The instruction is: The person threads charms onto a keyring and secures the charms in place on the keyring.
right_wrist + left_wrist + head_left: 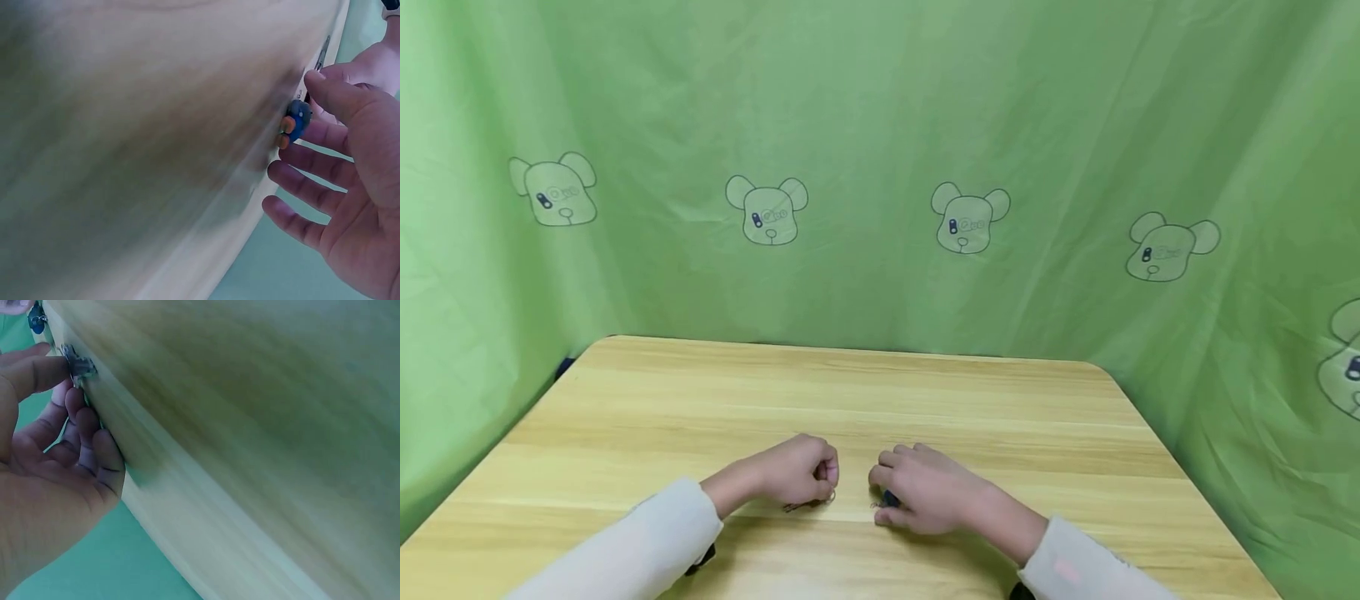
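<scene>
Currently both hands at table (pixel 850 392), near its front edge, facing ea. other w/ a narrow strip of wood btwn. L hand (pixel 801 468): fingers curled, thumb + index pinching a small metallic piece (pixel 80 364), silvery, low at the tabletop; exact shape blurred, can't ID. Thin end of it sticks out under the hand twd the wrist side; a ring-like bit shows by the thumb.

R hand (pixel 925 492): fingers spread & slightly bent, thumb set apart from the rest, moderately wide gap. Small blue figure (pixel 300 119) w/ orange parts sits in that gap, btwn thumb & index, close to the tabletop; can't tell if fingertips actually touch it. Figure is apart from the metallic piece, on R side.

Both forearms in pale sleeves (pixel 640 537). Table = light wood grain, rounded far corners. Backdrop: green curtain (pixel 865 100), creased, printed w/ bear-head outlines (pixel 771 229) in a row.
</scene>
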The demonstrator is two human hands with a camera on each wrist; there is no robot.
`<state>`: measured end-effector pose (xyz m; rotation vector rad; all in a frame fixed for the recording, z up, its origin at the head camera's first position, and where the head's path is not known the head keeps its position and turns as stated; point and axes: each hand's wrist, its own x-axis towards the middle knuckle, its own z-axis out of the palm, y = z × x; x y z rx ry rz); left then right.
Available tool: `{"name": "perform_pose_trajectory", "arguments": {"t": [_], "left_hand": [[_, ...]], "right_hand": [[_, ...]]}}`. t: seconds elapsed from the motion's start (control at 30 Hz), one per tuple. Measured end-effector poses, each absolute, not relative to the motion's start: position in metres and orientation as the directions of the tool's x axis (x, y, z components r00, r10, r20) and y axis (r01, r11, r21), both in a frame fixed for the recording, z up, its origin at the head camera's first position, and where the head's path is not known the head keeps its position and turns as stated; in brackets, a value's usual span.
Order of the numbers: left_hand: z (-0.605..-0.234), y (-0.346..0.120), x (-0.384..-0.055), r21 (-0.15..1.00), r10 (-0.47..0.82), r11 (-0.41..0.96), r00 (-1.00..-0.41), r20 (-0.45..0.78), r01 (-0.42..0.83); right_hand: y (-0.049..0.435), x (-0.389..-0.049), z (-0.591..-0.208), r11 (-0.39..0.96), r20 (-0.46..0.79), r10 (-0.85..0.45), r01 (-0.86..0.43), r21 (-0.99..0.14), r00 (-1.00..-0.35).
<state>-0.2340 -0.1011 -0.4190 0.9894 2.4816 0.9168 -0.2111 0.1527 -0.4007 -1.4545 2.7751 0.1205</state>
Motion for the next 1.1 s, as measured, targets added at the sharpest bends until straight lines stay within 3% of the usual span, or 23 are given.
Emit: {"name": "perform_pose_trajectory", "arguments": {"t": [0.13, 0.33, 0.43, 0.77, 1.1], "left_hand": [[-0.418, -0.1, -0.236, 0.64, 0.717, 0.571, -0.691, -0.086, 0.513], [-0.412, -0.099, -0.236, 0.443, 0.749, 0.634, -0.646, -0.146, 0.634], [-0.41, -0.1, -0.234, 0.41, 0.749, 0.643, -0.644, -0.156, 0.647], [-0.417, -0.108, -0.24, 0.609, 0.737, 0.574, -0.669, -0.093, 0.548], [-0.416, -0.108, -0.244, 0.673, 0.668, 0.555, -0.744, -0.009, 0.49]], "right_hand": [[0.153, -0.212, -0.406, 0.558, -0.019, -0.829, -0.828, 0.054, -0.559], [0.153, -0.213, -0.411, 0.531, 0.036, -0.847, -0.843, 0.083, -0.53], [0.153, -0.212, -0.411, 0.525, 0.045, -0.851, -0.846, 0.092, -0.523], [0.151, -0.215, -0.414, 0.469, 0.083, -0.883, -0.865, 0.18, -0.462], [0.154, -0.218, -0.415, 0.52, 0.061, -0.854, -0.838, 0.167, -0.517]]}}
